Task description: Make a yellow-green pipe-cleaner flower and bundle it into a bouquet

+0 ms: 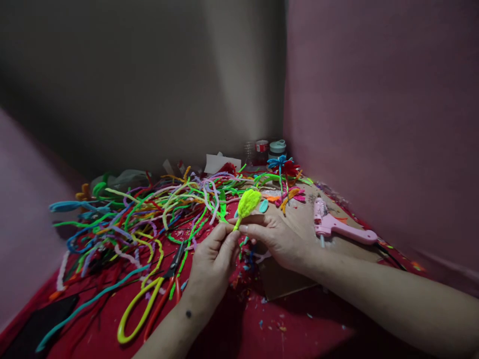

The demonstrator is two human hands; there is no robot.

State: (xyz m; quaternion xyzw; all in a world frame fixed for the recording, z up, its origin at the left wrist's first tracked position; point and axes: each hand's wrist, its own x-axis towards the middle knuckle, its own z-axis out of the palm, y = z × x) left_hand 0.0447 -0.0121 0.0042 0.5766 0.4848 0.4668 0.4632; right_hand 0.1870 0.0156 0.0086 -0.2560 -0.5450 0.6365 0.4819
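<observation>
A neon-yellow pipe-cleaner leaf or petal (248,203) stands tilted up between my hands, its short twisted stem pointing down. My left hand (215,252) pinches the lower end of that stem between thumb and fingers. From the other side, my right hand (275,237) closes its thumb and forefinger on the stem just below the fuzzy loop. Part of the stem is hidden behind the fingertips. Near my left wrist lie scissors (171,271) with a yellow and a red handle.
Tangled, many-coloured pipe cleaners (149,209) heap up on the left of the red cloth (284,324). A pink glue gun (337,227) rests on cardboard (295,227) at right. Finished-looking blue petals (280,162), a lidded bottle (277,147) and white paper (222,163) stand behind. A black flat object (41,319) lies front left.
</observation>
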